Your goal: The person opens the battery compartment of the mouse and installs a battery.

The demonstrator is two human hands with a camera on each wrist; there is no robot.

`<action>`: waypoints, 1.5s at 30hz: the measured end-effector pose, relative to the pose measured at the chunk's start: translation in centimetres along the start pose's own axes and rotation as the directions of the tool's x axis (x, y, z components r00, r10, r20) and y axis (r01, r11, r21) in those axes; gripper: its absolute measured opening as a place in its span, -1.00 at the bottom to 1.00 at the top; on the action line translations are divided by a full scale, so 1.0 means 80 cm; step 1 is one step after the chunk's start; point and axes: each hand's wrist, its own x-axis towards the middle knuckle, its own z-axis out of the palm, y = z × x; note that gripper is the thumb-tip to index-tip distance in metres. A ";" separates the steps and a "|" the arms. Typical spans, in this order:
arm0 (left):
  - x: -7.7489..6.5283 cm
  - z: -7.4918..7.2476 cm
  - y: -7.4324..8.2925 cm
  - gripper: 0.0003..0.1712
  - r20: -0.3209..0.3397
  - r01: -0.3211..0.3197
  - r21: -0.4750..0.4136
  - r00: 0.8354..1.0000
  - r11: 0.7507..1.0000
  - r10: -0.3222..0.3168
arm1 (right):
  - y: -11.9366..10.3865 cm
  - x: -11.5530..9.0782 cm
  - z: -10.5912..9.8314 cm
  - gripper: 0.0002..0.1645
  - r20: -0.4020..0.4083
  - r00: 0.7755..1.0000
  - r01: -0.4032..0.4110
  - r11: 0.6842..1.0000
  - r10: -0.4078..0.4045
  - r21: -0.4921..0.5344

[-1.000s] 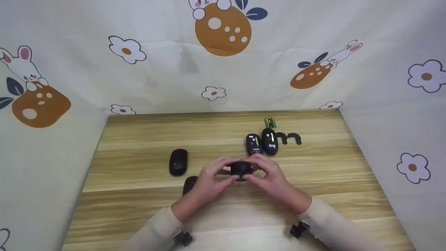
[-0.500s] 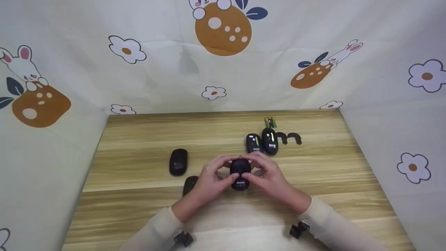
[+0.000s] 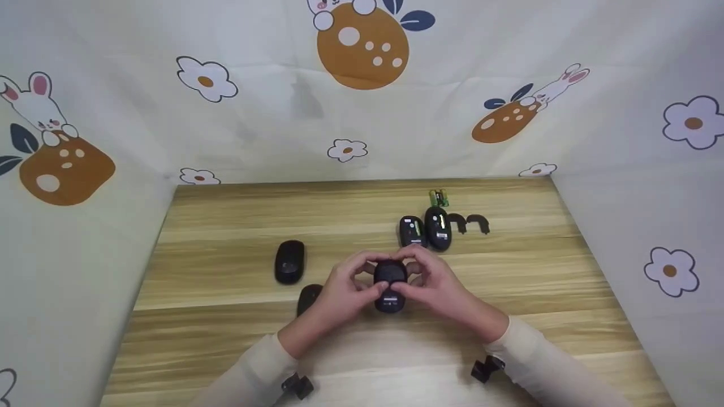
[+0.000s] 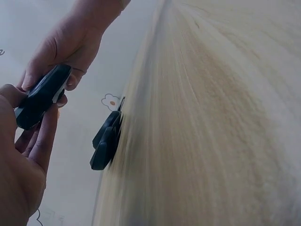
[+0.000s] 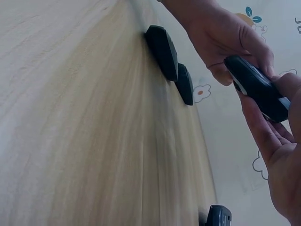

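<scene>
A black computer mouse (image 3: 390, 304) is held above the table between both hands, a small pale label showing near its lower end. My left hand (image 3: 346, 291) grips its left side, thumb on the face towards me and fingers behind. On the other side, my right hand (image 3: 438, 285) holds it the same way, the two thumbs close together. The left wrist view has the mouse (image 4: 44, 96) edge-on between the hands. In the right wrist view, fingers support the mouse (image 5: 258, 89) from beneath. Its far side is hidden.
Two mice lie underside up, one (image 3: 412, 230) beside the other (image 3: 439, 229). Two dark curved covers (image 3: 478, 224) and green batteries (image 3: 439, 198) sit near them. Left are a black mouse (image 3: 289, 262) and another (image 3: 308, 298), partly behind my left forearm. Patterned cloth (image 3: 254, 124) borders the wooden table (image 3: 226, 215).
The held mouse has tilted from nearly end-on to showing its long face, with its lower end now extending below the thumbs. Both hands stay in almost the same place.
</scene>
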 end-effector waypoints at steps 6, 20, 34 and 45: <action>0.003 0.001 0.001 -0.44 0.002 0.010 -0.007 1.000 1.000 -0.010 | -0.002 0.001 -0.001 -0.45 -0.007 1.000 -0.029 0.999 0.029 -0.014; 0.006 0.001 -0.001 -0.48 -0.006 0.050 0.054 0.999 0.997 -0.049 | -0.003 0.009 -0.005 -0.56 -0.096 0.964 0.222 0.948 -0.249 -0.227; 0.006 0.004 0.003 -0.46 0.005 0.102 0.051 0.995 0.993 -0.103 | -0.007 0.006 -0.041 -0.58 -0.303 0.950 0.075 0.997 -0.070 0.005; 0.007 0.002 0.000 -0.46 0.005 0.135 0.013 0.991 0.991 -0.135 | 0.007 -0.001 -0.116 -0.59 -0.463 0.875 -0.119 0.990 0.139 0.073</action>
